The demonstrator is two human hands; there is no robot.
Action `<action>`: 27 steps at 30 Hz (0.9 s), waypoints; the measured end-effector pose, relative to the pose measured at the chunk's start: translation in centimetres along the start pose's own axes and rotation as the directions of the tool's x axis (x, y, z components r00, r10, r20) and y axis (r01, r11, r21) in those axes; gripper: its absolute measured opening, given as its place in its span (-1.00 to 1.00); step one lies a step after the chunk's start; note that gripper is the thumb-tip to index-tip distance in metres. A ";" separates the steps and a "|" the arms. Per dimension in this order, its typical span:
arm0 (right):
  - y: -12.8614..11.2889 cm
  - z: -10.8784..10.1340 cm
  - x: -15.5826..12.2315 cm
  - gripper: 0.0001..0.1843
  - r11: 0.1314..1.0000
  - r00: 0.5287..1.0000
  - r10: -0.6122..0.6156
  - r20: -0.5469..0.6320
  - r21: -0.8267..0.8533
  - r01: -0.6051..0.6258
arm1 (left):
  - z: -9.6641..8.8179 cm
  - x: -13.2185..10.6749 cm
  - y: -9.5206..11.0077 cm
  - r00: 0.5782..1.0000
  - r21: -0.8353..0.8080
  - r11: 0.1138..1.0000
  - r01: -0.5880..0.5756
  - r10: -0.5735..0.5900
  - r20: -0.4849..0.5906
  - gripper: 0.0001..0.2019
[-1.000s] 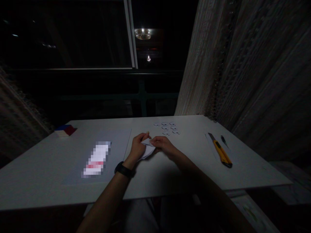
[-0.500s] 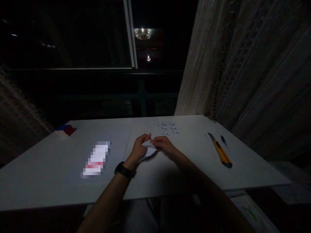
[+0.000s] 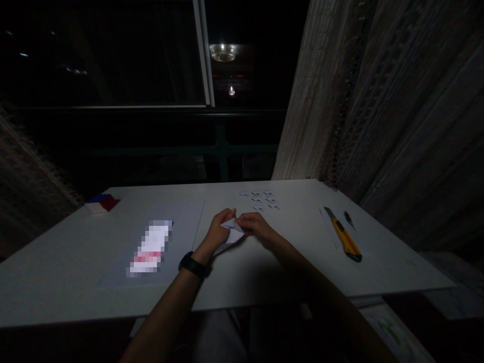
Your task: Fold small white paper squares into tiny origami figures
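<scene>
Between my hands, above the middle of the white table (image 3: 234,282), is a folded piece of white paper (image 3: 233,235) with angled creases. My left hand (image 3: 219,229), with a dark watch on its wrist, is closed around the paper's left side. The fingers of my right hand (image 3: 255,224) pinch its upper right edge. Both hands' fingertips meet near the top of the fold, and some of them are hidden. Just beyond my hands lie several small paper pieces (image 3: 258,207) with dark marks, set out in rows.
At the right lies a yellow utility knife (image 3: 343,236), beside a small dark pointed tool (image 3: 348,219). A lit, blurred-out phone-like screen (image 3: 151,247) rests on a large sheet (image 3: 187,222) at the left. A puzzle cube (image 3: 101,202) sits at the far left. Curtains (image 3: 302,116) hang by the dark window.
Hardly anything differs. My hands keep their grip on the folded paper, whose lower flap has shifted very slightly. Objects on the table stay where they were.
</scene>
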State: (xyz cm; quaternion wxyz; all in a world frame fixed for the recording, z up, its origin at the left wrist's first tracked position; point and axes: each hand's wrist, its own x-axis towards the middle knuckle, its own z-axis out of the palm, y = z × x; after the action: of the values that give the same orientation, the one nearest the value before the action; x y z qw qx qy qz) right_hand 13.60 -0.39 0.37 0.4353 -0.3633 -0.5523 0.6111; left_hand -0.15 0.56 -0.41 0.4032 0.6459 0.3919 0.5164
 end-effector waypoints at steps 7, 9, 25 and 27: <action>0.4 0.4 0.0 -0.72 0.998 0.998 0.059 0.030 0.024 -0.060 | 0.1 0.0 0.6 1.000 0.030 0.999 -0.016 0.017 -0.025 -0.62; 0.4 0.5 0.0 -0.73 0.998 0.998 0.058 0.020 0.025 -0.058 | 0.1 0.0 0.6 1.000 0.019 1.000 -0.005 0.006 -0.027 -0.63; 0.3 0.2 0.1 -0.64 0.946 0.982 -0.189 -0.021 -0.270 0.177 | -0.2 0.4 -0.4 0.994 -0.037 0.995 0.097 -0.098 -0.044 -0.57; 0.3 0.1 0.1 -0.65 0.915 0.968 -0.249 -0.039 -0.338 0.222 | -0.3 0.4 -0.5 0.985 -0.086 0.982 0.168 -0.170 -0.026 -0.56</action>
State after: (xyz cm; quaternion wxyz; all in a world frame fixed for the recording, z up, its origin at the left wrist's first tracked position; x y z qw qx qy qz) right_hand 13.39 -0.35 0.10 0.4607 -0.3864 -0.6685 0.4376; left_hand -0.39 1.16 -0.66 0.4655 0.5842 0.4301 0.5069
